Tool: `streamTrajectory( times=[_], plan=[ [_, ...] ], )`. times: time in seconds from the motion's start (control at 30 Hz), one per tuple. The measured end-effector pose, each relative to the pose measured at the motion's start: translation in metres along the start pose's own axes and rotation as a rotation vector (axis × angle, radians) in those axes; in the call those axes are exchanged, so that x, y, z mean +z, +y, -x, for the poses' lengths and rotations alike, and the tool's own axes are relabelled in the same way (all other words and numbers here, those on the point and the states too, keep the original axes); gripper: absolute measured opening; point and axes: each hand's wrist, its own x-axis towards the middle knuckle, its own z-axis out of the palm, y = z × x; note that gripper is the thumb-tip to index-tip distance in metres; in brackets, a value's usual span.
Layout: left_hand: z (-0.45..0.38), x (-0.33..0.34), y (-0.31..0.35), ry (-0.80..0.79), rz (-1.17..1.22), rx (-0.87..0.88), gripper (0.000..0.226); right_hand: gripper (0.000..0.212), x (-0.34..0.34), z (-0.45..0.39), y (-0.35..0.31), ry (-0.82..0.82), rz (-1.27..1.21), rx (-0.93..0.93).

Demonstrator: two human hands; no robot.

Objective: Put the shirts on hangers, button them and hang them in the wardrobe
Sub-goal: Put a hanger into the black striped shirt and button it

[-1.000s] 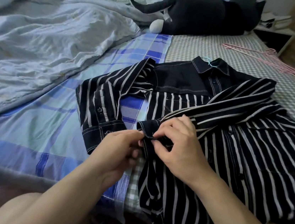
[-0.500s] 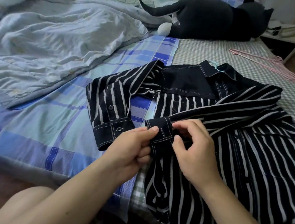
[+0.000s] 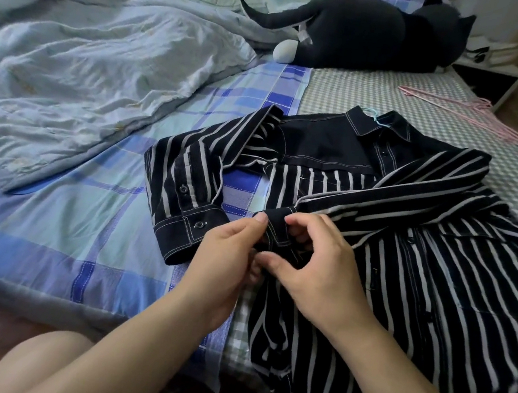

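A black shirt with white stripes (image 3: 436, 283) lies spread on the bed, collar away from me. A light blue hanger hook (image 3: 375, 117) pokes out of the collar. One sleeve is folded across the chest, and both my hands hold its dark cuff (image 3: 275, 227). My left hand (image 3: 227, 257) pinches the cuff's left edge with thumb and fingers. My right hand (image 3: 314, 268) pinches the cuff from the right, fingers curled over it. The other sleeve's cuff (image 3: 188, 230) lies flat to the left, its buttons showing.
Pink hangers (image 3: 466, 115) lie on the checked sheet at the back right. A crumpled pale blue duvet (image 3: 70, 75) fills the left half of the bed. A dark cat-shaped cushion (image 3: 368, 36) lies at the back. A nightstand (image 3: 487, 77) stands at the far right.
My hands have kept working the cuff, the fingers shifting their grip on it. The view has tilted slightly, so the shirt sits lower and to the right.
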Motion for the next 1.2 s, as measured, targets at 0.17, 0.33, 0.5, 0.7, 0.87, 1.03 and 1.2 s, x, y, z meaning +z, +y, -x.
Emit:
streamTrajectory(
  times=[0.17, 0.33, 0.5, 0.7, 0.87, 1.03, 1.2],
  plan=[
    [0.003, 0.006, -0.001, 0.09, -0.181, 0.183, 0.032, 0.025, 0.0, -0.006, -0.005, 0.058, 0.003, 0.075],
    [0.005, 0.008, 0.001, 0.085, -0.171, 0.215, 0.026, 0.012, -0.005, -0.013, -0.009, 0.033, 0.025, 0.146],
    [-0.002, 0.006, -0.003, 0.164, -0.221, 0.245, 0.017, 0.011, 0.001, -0.016, -0.016, 0.048, 0.233, 0.091],
    [0.001, 0.006, -0.006, 0.214, -0.425, 0.361, 0.036, 0.014, -0.01, -0.026, -0.007, -0.042, -0.367, 0.49],
    [0.003, 0.007, -0.001, 0.146, -0.132, 0.158, 0.031, 0.012, -0.021, -0.03, -0.006, -0.186, -0.682, 0.651],
    [0.0, 0.006, 0.0, 0.14, -0.004, 0.071, 0.017, 0.009, -0.024, -0.032, -0.004, -0.2, -0.77, 0.686],
    [-0.003, 0.008, 0.001, 0.136, 0.064, 0.02, 0.012, 0.009, -0.023, -0.032, -0.002, -0.161, -0.758, 0.698]
  ],
)
